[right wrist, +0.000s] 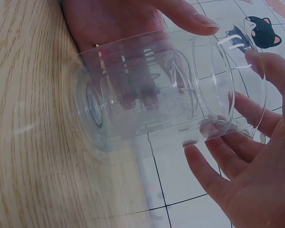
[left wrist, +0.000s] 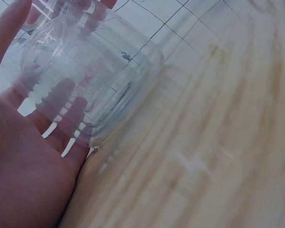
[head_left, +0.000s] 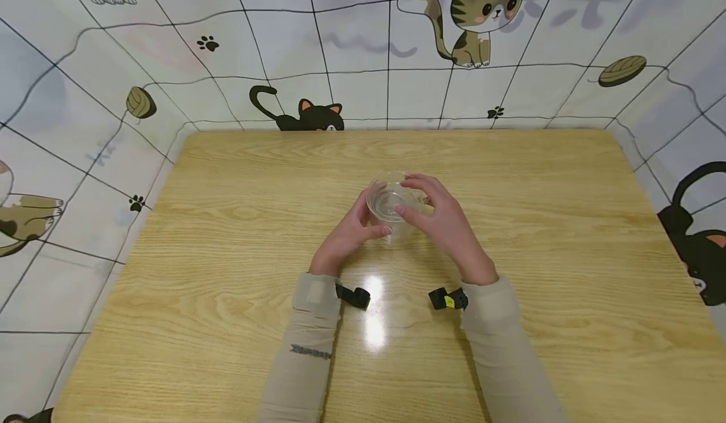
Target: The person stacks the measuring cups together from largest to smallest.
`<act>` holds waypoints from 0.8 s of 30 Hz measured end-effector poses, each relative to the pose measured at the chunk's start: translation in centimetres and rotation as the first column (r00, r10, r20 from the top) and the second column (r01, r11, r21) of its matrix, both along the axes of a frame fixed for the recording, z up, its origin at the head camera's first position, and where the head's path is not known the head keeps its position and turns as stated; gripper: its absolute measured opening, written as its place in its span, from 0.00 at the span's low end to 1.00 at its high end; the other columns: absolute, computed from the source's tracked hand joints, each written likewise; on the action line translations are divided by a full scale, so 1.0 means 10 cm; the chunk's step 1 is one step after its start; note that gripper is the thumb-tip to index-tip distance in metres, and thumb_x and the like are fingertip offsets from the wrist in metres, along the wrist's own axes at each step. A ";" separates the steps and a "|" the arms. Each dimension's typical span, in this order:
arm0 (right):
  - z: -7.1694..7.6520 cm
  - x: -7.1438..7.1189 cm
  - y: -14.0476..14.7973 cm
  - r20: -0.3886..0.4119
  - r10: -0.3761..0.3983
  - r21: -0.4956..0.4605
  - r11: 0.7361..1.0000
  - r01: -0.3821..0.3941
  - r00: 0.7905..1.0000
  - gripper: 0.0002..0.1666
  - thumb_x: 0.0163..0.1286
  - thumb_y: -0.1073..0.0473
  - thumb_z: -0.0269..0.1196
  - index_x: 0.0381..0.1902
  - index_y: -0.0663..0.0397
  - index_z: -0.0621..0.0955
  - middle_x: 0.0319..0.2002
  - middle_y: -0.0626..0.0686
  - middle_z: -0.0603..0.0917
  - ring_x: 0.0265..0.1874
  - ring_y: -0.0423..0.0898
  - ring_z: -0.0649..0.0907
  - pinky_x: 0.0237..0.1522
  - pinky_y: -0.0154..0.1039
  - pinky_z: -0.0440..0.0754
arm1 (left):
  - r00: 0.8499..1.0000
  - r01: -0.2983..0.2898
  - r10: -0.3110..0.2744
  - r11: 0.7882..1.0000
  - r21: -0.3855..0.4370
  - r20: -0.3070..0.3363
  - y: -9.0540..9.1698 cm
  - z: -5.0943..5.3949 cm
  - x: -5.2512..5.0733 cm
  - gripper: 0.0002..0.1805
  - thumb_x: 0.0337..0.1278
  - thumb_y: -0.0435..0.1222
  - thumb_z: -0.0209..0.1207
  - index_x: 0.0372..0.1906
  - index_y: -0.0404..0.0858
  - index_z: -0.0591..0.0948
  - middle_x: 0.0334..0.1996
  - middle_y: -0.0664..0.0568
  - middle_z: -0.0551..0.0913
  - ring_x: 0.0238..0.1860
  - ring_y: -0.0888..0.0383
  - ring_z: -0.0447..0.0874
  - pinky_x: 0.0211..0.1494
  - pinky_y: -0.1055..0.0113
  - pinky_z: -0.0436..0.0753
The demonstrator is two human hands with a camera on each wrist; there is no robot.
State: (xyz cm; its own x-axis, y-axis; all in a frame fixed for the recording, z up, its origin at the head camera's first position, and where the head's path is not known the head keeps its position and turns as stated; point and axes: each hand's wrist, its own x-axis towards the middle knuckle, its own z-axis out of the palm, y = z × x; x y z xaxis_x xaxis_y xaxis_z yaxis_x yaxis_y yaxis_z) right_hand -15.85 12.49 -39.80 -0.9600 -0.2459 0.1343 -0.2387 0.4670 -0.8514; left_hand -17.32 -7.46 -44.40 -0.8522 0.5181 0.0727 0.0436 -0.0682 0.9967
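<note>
A clear cylindrical measuring cup point(right wrist: 133, 102) with faint printed graduations stands upright on the wooden table, near its middle. At its mouth sits a clear round piece with a flared rim point(right wrist: 262, 102); whether it is a separate inner cup or part of the same vessel, I cannot tell. My left hand point(head_left: 351, 234) holds the cup's side, fingers behind the wall and thumb in front. Over the top, my right hand point(head_left: 448, 221) grips the flared rim between thumb and fingers. In the left wrist view, the left fingers show through the transparent wall of the cup point(left wrist: 99, 80).
The wooden table point(head_left: 227, 322) reaches white tiled walls point(head_left: 351, 38) printed with cats on three sides. Black wrist straps point(head_left: 353, 297) stick out inward from both sleeves. A bright light reflection point(head_left: 374, 312) lies between the forearms.
</note>
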 end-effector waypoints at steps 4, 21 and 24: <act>0.01 -0.01 0.01 0.004 -0.003 -0.001 1.000 0.003 1.000 0.30 0.57 0.39 0.60 0.56 0.40 0.71 0.60 0.37 0.64 0.59 0.38 0.63 0.54 0.44 0.66 | 1.000 0.011 -0.011 1.000 0.013 -0.002 0.01 -0.02 -0.02 0.44 0.46 0.32 0.64 0.68 0.46 0.52 0.68 0.49 0.52 0.66 0.63 0.50 0.66 0.60 0.49; -0.02 -0.01 0.02 -0.014 -0.004 -0.006 1.000 0.003 1.000 0.33 0.56 0.37 0.59 0.57 0.41 0.70 0.60 0.38 0.65 0.59 0.39 0.64 0.54 0.44 0.66 | 1.000 -0.022 0.022 0.999 -0.025 -0.001 0.02 -0.02 0.01 0.45 0.47 0.29 0.61 0.68 0.52 0.51 0.66 0.61 0.55 0.66 0.64 0.48 0.67 0.59 0.47; -0.02 -0.02 0.02 -0.035 -0.007 -0.007 1.000 0.007 0.999 0.32 0.56 0.37 0.59 0.57 0.41 0.70 0.60 0.39 0.65 0.59 0.39 0.64 0.54 0.45 0.66 | 1.000 -0.027 0.027 0.999 -0.032 0.004 0.03 -0.01 -0.01 0.46 0.48 0.28 0.60 0.69 0.53 0.49 0.66 0.62 0.54 0.66 0.65 0.48 0.66 0.60 0.47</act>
State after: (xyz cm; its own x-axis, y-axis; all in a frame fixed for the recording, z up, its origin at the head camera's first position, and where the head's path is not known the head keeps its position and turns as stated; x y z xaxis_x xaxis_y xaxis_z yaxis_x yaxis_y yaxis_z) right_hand -16.02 12.71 -39.96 -0.9563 -0.2385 0.1690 -0.2650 0.4633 -0.8457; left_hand -17.40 -7.16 -44.52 -0.8662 0.4970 0.0522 0.0402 -0.0348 0.9986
